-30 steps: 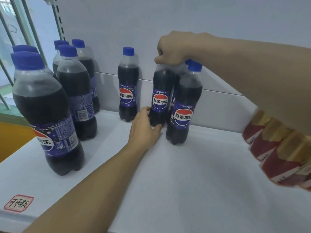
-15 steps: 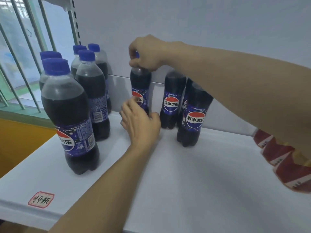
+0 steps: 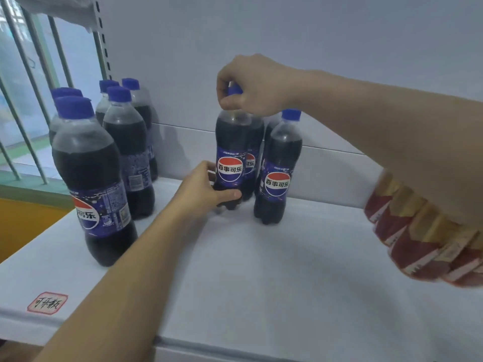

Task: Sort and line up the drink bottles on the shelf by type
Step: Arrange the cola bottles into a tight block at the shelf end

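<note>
A dark cola bottle (image 3: 231,152) with a blue cap and a round red-white-blue label stands near the middle of the white shelf (image 3: 261,270). My right hand (image 3: 251,86) grips its cap from above. My left hand (image 3: 206,190) wraps round its base. Right behind it another cola bottle (image 3: 252,163) is partly hidden, and a third (image 3: 279,168) stands just to the right. A group of several cola bottles (image 3: 91,163) stands at the left end of the shelf.
Bottles with red and gold labels (image 3: 418,239) are packed at the right edge, partly under my right forearm. A red-framed sticker (image 3: 47,303) sits near the shelf's front left edge. Window bars (image 3: 23,87) rise beyond the left end.
The bottle that stood alone by the back wall has been brought right, against the pair in the middle. My left hand followed and now wraps round its base.
</note>
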### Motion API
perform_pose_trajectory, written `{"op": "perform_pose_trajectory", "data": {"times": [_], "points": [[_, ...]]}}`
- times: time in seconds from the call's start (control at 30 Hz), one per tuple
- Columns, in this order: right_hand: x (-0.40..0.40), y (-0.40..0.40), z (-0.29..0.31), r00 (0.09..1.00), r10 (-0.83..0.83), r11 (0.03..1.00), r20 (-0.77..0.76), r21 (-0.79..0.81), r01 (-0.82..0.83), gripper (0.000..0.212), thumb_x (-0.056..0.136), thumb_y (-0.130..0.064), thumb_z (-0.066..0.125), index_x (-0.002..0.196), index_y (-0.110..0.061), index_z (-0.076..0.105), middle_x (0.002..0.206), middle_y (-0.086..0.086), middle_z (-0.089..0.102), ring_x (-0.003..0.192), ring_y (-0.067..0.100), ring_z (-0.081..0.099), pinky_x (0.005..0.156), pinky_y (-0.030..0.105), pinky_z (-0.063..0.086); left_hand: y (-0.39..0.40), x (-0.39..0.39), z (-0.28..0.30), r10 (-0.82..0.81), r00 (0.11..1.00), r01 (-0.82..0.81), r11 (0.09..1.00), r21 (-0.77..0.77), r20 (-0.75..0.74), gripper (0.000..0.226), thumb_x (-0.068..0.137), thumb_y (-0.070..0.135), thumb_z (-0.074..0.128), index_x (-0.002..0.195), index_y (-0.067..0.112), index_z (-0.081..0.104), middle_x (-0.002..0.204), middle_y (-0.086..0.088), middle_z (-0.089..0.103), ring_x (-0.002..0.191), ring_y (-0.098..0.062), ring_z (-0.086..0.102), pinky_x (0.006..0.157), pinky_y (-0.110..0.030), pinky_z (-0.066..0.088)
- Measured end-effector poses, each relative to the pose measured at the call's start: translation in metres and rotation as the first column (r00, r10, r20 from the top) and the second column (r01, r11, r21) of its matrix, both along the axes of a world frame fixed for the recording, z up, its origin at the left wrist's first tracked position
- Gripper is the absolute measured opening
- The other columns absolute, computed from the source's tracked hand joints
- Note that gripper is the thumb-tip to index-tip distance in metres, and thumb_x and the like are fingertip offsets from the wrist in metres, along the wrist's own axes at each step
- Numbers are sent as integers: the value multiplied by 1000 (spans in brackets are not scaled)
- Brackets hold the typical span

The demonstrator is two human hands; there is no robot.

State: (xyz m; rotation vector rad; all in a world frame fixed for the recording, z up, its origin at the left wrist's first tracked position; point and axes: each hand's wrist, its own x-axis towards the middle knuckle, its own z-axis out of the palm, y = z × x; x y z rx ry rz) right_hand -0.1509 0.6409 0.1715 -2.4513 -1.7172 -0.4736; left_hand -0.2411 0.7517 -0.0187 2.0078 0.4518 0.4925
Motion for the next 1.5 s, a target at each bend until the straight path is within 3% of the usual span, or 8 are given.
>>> {"op": "perform_pose_trajectory", "data": {"times": [0.4,0.67,0.83,1.0,1.17,1.27,1.43,1.5], "points": [[0,-15,-9,991,-130,990,13,-49,130,8,91,-25,63,86,-27,69,76,-15,57,71,7,55,56,20,35,-24,5,-15,-9,1000,8,994,106,17,65,78,35,85,132,16,54,129,1,64,104,-22,65,86,-32,54],[-34,-7,-16,946,-268,963,182,89,255,23,96,-43,56,109,-29,68,118,4,55,120,27,45,91,43,39,-33,-10,-5,-56,991,71,989,129,-117,68,89,38,74,143,13,41,143,-5,56,122,-26,58,85,-30,45],[-92,2,-50,969,-37,888,-246,436,145,19,97,-39,58,110,-27,67,110,-8,65,98,7,59,84,24,48,-20,-85,-9,-107,923,281,843,459,-369,71,93,57,57,149,19,38,148,-4,50,132,-23,49,103,-34,42],[-167,28,-130,681,307,691,-665,648,321,17,98,-32,61,114,-26,63,103,-18,66,93,-3,63,81,23,58,13,-192,-17,-243,938,323,874,364,-249,35,90,53,61,120,34,65,118,24,65,110,2,59,96,-25,49],[-202,63,-187,492,440,624,-751,650,435,47,87,-33,75,127,-33,50,118,-17,64,104,-1,63,81,17,56,59,-225,-30,79,997,-70,964,255,-26,15,91,29,64,77,26,69,79,13,70,77,-8,66,72,-29,58],[-210,86,-194,522,396,623,-756,638,452,64,77,-32,86,125,-40,44,116,-26,60,102,-8,63,77,10,54,74,-220,-35,204,977,-214,951,224,70,7,89,28,68,91,28,61,91,16,65,80,-10,63,71,-29,56],[-220,112,-206,659,117,637,-743,566,524,74,81,-43,80,141,-33,37,132,-13,57,113,7,60,94,23,53,69,-209,-51,246,969,-219,877,427,-8,43,86,47,70,120,36,46,112,15,65,86,-4,54,70,-21,41],[-219,112,-206,652,120,641,-749,559,525,74,82,-45,79,142,-33,37,132,-16,56,111,5,58,90,15,49,69,-211,-51,228,973,-198,882,428,-19,53,85,51,71,128,35,45,119,14,65,95,-7,59,76,-22,42]]}}
